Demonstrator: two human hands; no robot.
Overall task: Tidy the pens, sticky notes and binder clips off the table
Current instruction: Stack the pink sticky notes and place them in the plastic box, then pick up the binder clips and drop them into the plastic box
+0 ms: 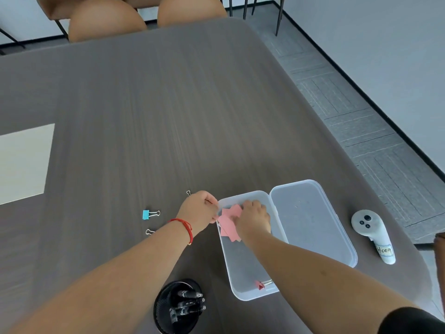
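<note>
Several pink sticky notes (pixel 230 219) lie fanned at the far end of a clear plastic box (pixel 240 273). My right hand (pixel 254 218) rests on them inside the box. My left hand (pixel 201 209) is at the box's left rim, fingers pinched at the notes' edge. A red binder clip (pixel 261 284) lies in the near end of the box. On the table to the left lie a blue binder clip (pixel 148 214) and the wire handles of two more clips (pixel 149 231) (pixel 189 192), partly hidden by my left arm. Several black pens (pixel 189 303) stand in a black cup (pixel 166 309).
The box's hinged lid (pixel 313 220) lies open to the right. A white controller (pixel 372 233) with a handwritten label sits near the table's right edge. A pale panel (pixel 24 162) is set in the table at far left. Two tan chairs (pixel 106 19) stand at the far side.
</note>
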